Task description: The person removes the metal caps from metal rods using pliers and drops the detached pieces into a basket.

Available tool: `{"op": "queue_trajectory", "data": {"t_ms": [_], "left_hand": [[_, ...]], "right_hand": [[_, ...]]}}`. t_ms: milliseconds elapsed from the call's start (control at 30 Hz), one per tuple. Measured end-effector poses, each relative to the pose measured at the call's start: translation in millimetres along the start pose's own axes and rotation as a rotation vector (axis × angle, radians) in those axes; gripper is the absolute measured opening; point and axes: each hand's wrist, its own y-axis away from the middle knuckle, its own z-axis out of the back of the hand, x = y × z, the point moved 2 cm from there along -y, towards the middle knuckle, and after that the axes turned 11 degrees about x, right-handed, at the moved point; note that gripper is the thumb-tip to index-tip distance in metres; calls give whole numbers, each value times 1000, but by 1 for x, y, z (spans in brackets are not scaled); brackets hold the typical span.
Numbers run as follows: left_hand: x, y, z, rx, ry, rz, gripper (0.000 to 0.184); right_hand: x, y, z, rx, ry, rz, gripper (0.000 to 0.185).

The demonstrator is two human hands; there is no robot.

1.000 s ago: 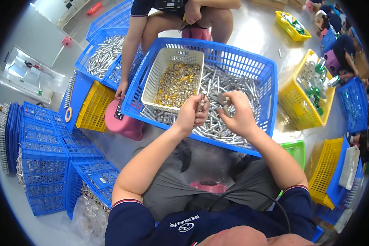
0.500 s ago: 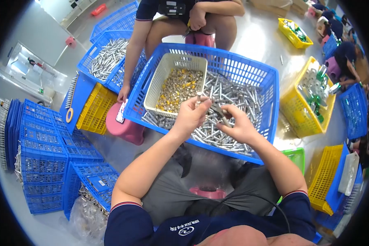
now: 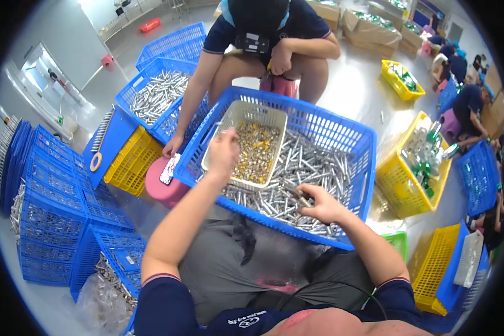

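Note:
My left hand [image 3: 224, 154] is over the left side of a cream basket [image 3: 214, 162] of small brass-coloured and yellow pieces. Motion blurs its fingers, so whether they hold anything is unclear. My right hand [image 3: 323, 204] is closed on a metal tool that looks like pliers [image 3: 299, 196], its jaws pointing up and left. Beneath that tool lie many silver metal bolts [image 3: 313, 168], filling the large blue basket [image 3: 297, 228]. The cream basket rests inside the blue one, on top of the bolts.
Opposite me sits a person [image 3: 274, 28], one hand by a phone on a pink stool [image 3: 161, 180]. Stacked blue crates [image 3: 53, 218] stand at left. A yellow basket [image 3: 400, 190] of green and clear parts is at right. Another blue basket [image 3: 134, 89] of bolts stands back left.
My left hand has moved left, away from the pliers, to over the cream basket; earlier it pinched a metal bolt. My right hand keeps the pliers. The view has tilted up slightly.

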Motion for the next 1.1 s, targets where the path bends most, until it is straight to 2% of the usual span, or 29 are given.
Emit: {"op": "queue_trajectory", "data": {"t_ms": [67, 133, 267, 333, 433, 500, 567, 633, 667, 733, 800, 867, 1033, 1100], "left_hand": [[-11, -30, 47, -142, -58, -73, 22], [-11, -53, 97, -221, 21, -115, 21], [20, -36, 119, -271, 35, -57, 20], [48, -25, 114, -309, 31, 39, 20], [59, -12, 94, -73, 123, 117, 15], [12, 1, 50, -3, 314, 9, 17], [-37, 12, 9, 154, 268, -141, 29], [-95, 42, -43, 394, 368, -243, 34], [-118, 54, -60, 646, 405, -342, 42], [-160, 72, -91, 965, 521, -535, 34], [-187, 91, -110, 1036, 566, -555, 24], [-191, 106, -116, 1037, 577, -585, 22], [-189, 136, -125, 965, 629, -631, 26], [-187, 143, -131, 924, 619, -687, 25]], "right_hand": [[-7, -2, -3, 21, -35, 8, 35], [-4, -2, -3, 39, -11, -11, 37], [-8, -5, -1, 7, 35, -34, 36], [-11, -9, 1, 1, 40, -51, 37], [-18, -12, 1, -12, 26, -63, 32], [-23, -10, -1, -9, -42, -49, 31], [-22, -7, 0, -17, -80, -64, 30], [-26, -5, -2, 11, -59, -78, 32], [-25, -4, -3, 12, -64, -84, 32], [-24, -2, -6, 12, -121, -105, 32], [-16, -2, -4, 7, -102, -104, 32], [-12, -2, -5, 3, -87, -91, 32], [-6, 0, -5, -2, -40, -97, 31], [-12, -2, -6, -16, -32, -71, 37]]}}
